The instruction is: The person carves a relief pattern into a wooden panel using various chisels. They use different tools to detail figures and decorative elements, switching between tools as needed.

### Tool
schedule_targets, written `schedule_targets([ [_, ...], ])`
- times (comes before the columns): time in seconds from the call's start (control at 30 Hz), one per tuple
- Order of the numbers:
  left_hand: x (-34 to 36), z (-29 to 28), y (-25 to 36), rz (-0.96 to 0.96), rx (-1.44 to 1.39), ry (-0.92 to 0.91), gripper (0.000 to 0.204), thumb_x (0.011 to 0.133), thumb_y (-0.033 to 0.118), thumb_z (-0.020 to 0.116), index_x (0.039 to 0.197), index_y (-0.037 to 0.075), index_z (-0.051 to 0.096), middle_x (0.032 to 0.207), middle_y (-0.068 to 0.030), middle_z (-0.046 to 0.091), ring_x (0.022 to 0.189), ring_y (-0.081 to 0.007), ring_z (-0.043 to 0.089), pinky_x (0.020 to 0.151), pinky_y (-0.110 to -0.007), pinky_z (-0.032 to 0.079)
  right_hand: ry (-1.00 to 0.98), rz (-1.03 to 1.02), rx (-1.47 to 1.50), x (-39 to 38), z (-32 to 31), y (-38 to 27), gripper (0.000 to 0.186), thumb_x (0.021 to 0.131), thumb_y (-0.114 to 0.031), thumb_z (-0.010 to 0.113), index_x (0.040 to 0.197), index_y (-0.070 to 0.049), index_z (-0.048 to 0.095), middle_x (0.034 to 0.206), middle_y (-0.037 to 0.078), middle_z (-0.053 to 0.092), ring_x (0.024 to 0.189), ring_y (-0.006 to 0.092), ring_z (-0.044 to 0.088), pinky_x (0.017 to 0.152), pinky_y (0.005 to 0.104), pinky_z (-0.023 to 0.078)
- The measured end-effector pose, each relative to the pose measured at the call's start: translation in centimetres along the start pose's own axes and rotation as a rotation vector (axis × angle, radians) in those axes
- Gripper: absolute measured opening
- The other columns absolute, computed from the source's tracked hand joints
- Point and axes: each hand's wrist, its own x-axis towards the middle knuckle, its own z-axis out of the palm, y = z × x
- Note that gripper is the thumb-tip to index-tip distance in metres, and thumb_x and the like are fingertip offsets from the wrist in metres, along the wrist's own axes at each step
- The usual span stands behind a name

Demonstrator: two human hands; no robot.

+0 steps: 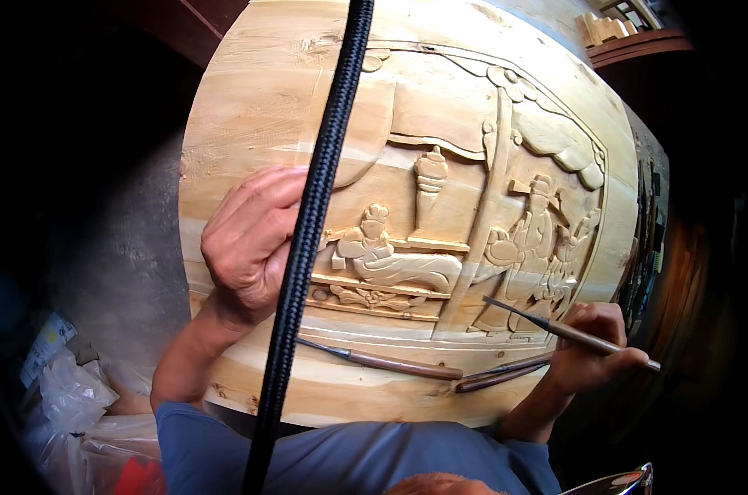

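Observation:
A pale wooden panel (250, 99) with a carved relief lies under both hands. Its carving shows a reclining figure (411, 268), a tall vase-like shape (430, 186) and standing robed figures (535, 227) at the right. My right hand (588, 351), over the near right edge, grips a carving chisel (592, 338) whose thin blade points up and left across the robed figures' lower part. Beside the reclining figure, my left hand (254, 235) is closed over the panel, fingers bent and together. A black braided cable (320, 181) crosses in front of its fingertips, hiding anything in them.
Along the panel's near border lies another chisel (398, 363), with more wooden tool handles (506, 373) to its right. Clear plastic bags (73, 396) lie at the lower left. Long dark strips (646, 223) stand beyond the right edge, and wood pieces (609, 29) sit at the far right.

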Motion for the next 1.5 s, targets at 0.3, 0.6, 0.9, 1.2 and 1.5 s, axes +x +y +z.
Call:
schedule_targets([
  [0.3, -1.6, 0.4, 0.0, 0.075, 0.175, -0.042, 0.006, 0.088, 0.0, 0.073, 0.092, 0.001, 0.078, 0.105, -0.0162, 0.082, 0.114, -0.0388, 0.078, 0.104, -0.052, 0.059, -0.06, 0.14, 0.156, -0.5, 2.5, 2.5, 0.089, 0.107, -0.082, 0.034, 0.096, 0.002, 0.061, 0.073, 0.014, 0.063, 0.049, 0.018, 0.053, 0.038, 0.0288, 0.042],
  [0.6, -1.6, 0.4, -0.2, -0.015, 0.165, 0.042, 0.017, 0.09, -0.003, 0.069, 0.101, 0.001, 0.082, 0.111, -0.0177, 0.082, 0.115, -0.0369, 0.077, 0.1, -0.047, 0.06, -0.101, 0.142, 0.25, 0.2, 1.6, 2.6, 0.079, 0.112, -0.073, 0.036, 0.094, -0.001, 0.06, 0.063, 0.009, 0.057, 0.046, 0.0151, 0.047, 0.041, 0.0274, 0.039],
  [0.9, -2.0, 0.0, -0.3, 0.024, 0.161, -0.092, 0.029, 0.082, -0.01, 0.063, 0.097, 0.004, 0.082, 0.133, -0.0202, 0.077, 0.136, -0.0407, 0.065, 0.112, -0.045, 0.052, -0.163, 0.144, 0.338, 0.3, 0.3, 3.6, 0.075, 0.113, -0.07, 0.039, 0.097, 0.0, 0.06, 0.08, 0.011, 0.066, 0.05, 0.0168, 0.051, 0.043, 0.0289, 0.042],
  [1.2, -3.1, -0.7, -2.0, -0.215, -0.367, 0.236, 0.027, 0.082, -0.016, 0.036, 0.077, 0.0, 0.057, 0.125, -0.0257, 0.073, 0.127, -0.0337, 0.068, 0.116, -0.045, 0.053, -0.208, 0.13, 0.34, 0.4, 1.7, 3.5, 0.07, 0.114, -0.067, 0.041, 0.092, -0.002, 0.058, 0.068, 0.011, 0.058, 0.048, 0.0157, 0.044, 0.05, 0.0303, 0.034],
  [1.5, -3.3, -1.2, -2.1, -0.23, -0.336, 0.226, 0.033, 0.084, -0.017, 0.034, 0.09, -0.001, 0.063, 0.123, -0.0242, 0.074, 0.125, -0.0314, 0.07, 0.112, -0.041, 0.056, -0.269, 0.156, 0.37, 0.2, 1.1, 5.0, 0.046, 0.116, -0.041, 0.051, 0.092, -0.003, 0.056, 0.065, 0.007, 0.05, 0.052, 0.0148, 0.038, 0.054, 0.0335, 0.032],
])
